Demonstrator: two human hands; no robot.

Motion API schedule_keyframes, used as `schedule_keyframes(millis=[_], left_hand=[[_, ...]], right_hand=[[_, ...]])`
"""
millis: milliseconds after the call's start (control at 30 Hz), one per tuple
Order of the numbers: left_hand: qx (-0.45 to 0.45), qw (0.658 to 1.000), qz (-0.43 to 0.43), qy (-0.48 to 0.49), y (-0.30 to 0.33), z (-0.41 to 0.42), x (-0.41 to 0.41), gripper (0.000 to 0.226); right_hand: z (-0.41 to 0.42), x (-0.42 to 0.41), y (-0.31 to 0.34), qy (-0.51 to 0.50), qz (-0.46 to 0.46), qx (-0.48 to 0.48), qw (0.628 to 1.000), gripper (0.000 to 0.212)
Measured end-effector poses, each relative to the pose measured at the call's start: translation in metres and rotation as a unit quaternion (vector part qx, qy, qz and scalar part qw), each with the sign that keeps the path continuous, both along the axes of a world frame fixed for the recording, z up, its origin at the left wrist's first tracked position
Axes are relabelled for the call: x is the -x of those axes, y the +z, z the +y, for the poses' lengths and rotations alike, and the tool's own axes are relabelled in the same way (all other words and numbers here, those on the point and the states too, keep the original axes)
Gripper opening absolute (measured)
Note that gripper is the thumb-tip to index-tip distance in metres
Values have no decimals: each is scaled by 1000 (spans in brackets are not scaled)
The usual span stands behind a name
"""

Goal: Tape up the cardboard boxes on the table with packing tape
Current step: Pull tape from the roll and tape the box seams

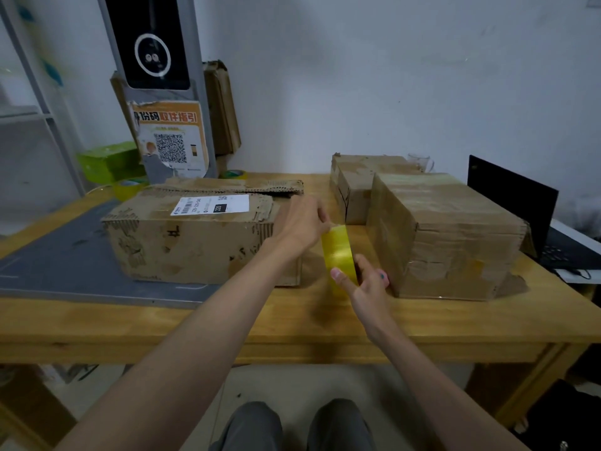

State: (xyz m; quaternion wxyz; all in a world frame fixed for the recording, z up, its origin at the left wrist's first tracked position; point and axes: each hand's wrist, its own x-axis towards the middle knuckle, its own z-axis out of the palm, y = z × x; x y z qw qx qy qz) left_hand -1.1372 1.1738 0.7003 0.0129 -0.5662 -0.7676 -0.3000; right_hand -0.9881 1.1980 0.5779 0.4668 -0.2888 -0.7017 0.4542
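A yellowish roll of packing tape (338,255) stands on edge above the wooden table (292,323), between two boxes. My right hand (367,288) grips the roll from the near side. My left hand (302,222) pinches the tape's free end at the top of the roll. To the left lies a worn cardboard box (195,239) with a white shipping label and a loose top flap. To the right sits a large taped box (445,236), with a smaller box (354,187) behind it.
A grey cutting mat (65,255) lies under the left box. Two more tape rolls (130,188) sit at the back left beside a green box (110,161). A grey kiosk stand (169,92) rises behind. A black laptop (520,203) stands at the right edge.
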Motion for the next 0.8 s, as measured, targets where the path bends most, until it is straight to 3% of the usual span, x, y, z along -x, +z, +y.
schedule_keyframes(millis=[267,467,633,733,800], left_hand=[[-7,999,39,-10,-6,2,-6,8],[-59,996,41,-45,-17,-3,-9,16],[-151,985,-73,-42,10,-7,-3,28],[-152,984,-30,-86,38,-13,-12,35],[-150,982,-51,-103,43,-13,-8,31]], right_hand=[[-5,-1,-10,-11,16,32,999,24],[-8,-1,-5,-16,-4,23,1000,19],[-16,4,12,-56,13,78,995,20],[-17,5,33,-83,14,113,990,33],[-19,3,38,-71,10,116,991,32]])
